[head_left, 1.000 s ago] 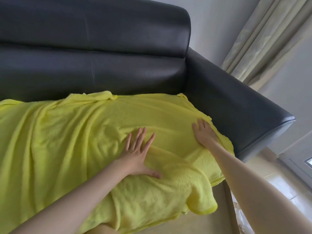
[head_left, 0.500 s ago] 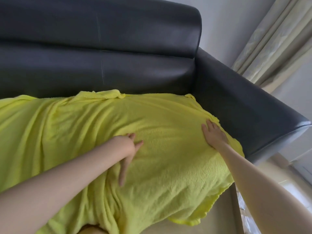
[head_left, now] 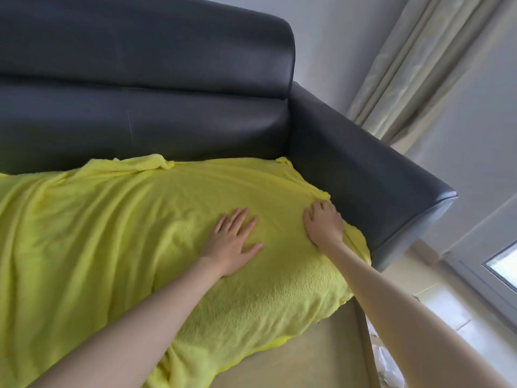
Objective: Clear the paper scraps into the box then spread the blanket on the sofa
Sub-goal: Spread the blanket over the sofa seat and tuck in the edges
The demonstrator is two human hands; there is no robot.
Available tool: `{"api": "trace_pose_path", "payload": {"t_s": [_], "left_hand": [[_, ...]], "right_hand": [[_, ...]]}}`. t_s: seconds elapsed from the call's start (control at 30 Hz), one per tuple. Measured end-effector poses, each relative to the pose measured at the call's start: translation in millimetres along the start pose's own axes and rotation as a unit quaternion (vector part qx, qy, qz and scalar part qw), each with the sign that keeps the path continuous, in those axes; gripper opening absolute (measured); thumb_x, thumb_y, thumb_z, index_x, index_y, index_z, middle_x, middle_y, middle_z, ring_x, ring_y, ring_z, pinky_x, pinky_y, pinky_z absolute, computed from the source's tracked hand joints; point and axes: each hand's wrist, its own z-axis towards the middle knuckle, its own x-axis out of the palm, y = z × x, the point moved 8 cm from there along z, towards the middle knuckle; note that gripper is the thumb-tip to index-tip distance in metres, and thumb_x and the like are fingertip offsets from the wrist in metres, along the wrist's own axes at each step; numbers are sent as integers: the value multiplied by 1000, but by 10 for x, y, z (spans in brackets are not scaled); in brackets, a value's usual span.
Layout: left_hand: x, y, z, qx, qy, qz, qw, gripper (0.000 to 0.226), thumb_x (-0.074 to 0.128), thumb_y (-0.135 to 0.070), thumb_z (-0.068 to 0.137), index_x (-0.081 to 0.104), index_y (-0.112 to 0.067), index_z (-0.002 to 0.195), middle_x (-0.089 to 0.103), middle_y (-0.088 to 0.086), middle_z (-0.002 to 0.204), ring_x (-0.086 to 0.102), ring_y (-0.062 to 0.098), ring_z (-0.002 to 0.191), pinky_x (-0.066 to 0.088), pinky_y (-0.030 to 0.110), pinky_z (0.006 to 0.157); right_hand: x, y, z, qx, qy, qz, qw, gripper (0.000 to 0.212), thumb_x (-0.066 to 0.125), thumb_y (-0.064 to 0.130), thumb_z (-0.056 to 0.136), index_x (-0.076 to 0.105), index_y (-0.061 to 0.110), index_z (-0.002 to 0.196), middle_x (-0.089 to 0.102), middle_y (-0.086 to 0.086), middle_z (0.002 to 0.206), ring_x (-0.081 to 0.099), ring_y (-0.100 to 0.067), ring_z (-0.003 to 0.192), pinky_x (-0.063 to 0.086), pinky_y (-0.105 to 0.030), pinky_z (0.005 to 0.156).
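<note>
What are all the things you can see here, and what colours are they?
blanket: one, bright yellow, spread over the sofa seat, its front edge hanging over
sofa: one, dark grey, behind and under the blanket, armrest on the right
curtain: one, pale beige, top right by the wall
window: part of one, white frame, far right
left hand: one, flat on the blanket, fingers straight
right hand: one, on the blanket next to the armrest, fingers bent at the bunched edge
</note>
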Motion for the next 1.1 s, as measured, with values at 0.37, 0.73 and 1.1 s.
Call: {"api": "trace_pose_path", "payload": {"t_s": [0.37,0.73,1.1], "left_hand": [[-7,20,-21,1,-27,-12,1000,78,-3,-70,85,-11,-30,152,-21,-3,158,-21,14,145,-8,40,120],[-641,851,-297,-144,-180,-374,898,33,46,-14,97,54,-25,127,51,-9,136,45,9,128,34,20,98],[-921,2617,-1607,-371,-233,-136,889,37,50,-16,93,54,-18,130,52,1,135,49,21,122,42,36,102]], "right_hand": [[54,-338,-211,159,50,-2,986,46,27,26,100,40,4,138,39,-14,139,36,-29,127,34,-40,105],[-76,1657,-78,-81,115,81,987,46,41,27,98,40,14,142,35,-9,145,40,-29,128,45,-42,96],[316,3554,-750,-252,194,122,940,46,29,32,102,36,16,144,35,-4,151,35,-25,137,32,-39,109]]}}
